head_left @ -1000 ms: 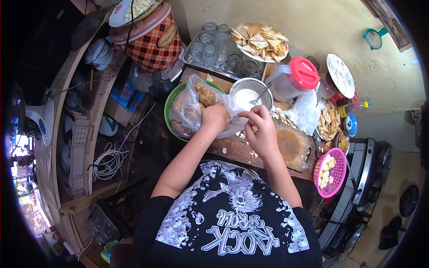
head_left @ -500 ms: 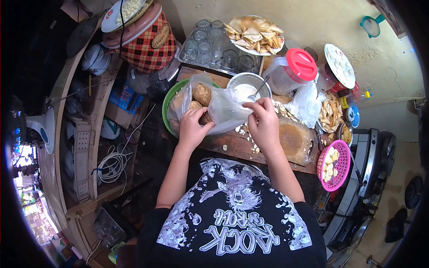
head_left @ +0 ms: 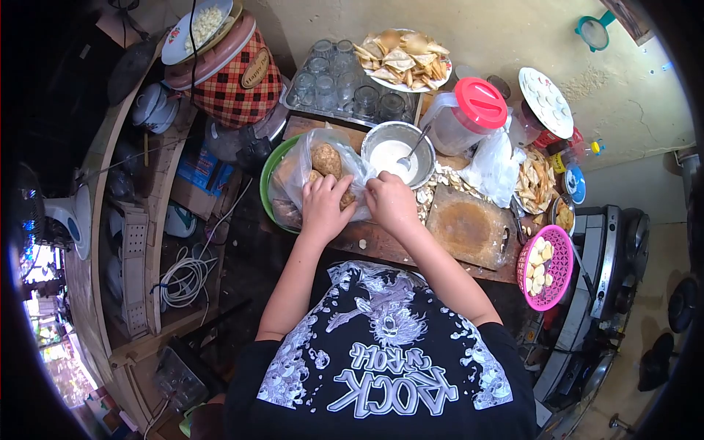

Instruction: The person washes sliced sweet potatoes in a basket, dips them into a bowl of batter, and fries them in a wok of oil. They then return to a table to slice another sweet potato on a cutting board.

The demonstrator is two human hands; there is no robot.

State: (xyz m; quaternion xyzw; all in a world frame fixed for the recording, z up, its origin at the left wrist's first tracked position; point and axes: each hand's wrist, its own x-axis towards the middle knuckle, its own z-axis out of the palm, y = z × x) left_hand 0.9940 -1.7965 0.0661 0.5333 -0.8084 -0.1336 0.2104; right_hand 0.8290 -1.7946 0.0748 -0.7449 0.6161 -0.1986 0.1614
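Observation:
A clear plastic bag (head_left: 299, 166) with several brown, rough-skinned potatoes (head_left: 326, 159) inside lies in a green basin (head_left: 268, 192). My left hand (head_left: 325, 208) rests over the bag's near side, fingers bent and thumb closed against the plastic beside a potato. My right hand (head_left: 393, 204) pinches the bag's right edge close by. Just beyond it stands a metal bowl (head_left: 425, 172) of white batter (head_left: 389, 157), with a spoon (head_left: 416, 145) leaning inside.
A worn cutting board (head_left: 469, 226) lies to the right, with pale scraps around it. Beyond are a red-lidded pitcher (head_left: 449, 130), a tray of glasses (head_left: 323, 88) and a plate of folded pastries (head_left: 403, 59). A pink basket (head_left: 560, 273) of pale slices sits near the stove (head_left: 606, 257).
My right hand has moved left and nearer my body with the bag's edge, close to my left hand. The stretched bag has slackened. The camera view has shifted slightly.

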